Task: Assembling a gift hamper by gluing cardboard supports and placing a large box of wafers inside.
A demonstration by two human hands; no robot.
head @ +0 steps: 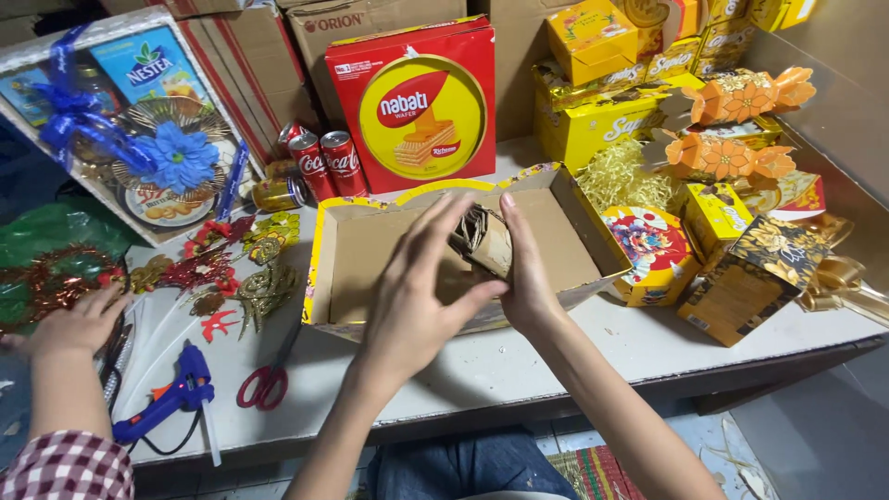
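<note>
An open, shallow cardboard tray (322,268) with a yellow patterned rim lies on the white table (519,366). Inside it, a folded piece of brown cardboard (488,239) stands on edge. My left hand (415,292) presses against its left side with the fingers spread. My right hand (526,268) holds its right side, so the piece is clamped between both palms. The lower part of the piece is hidden by my hands.
Behind the tray stand a red biscuit box (421,102) and red soda cans (326,162). Yellow and dark gift boxes (750,278) crowd the right. Red scissors (267,381), a blue glue gun (176,398) and another person's hand (79,319) are at the left.
</note>
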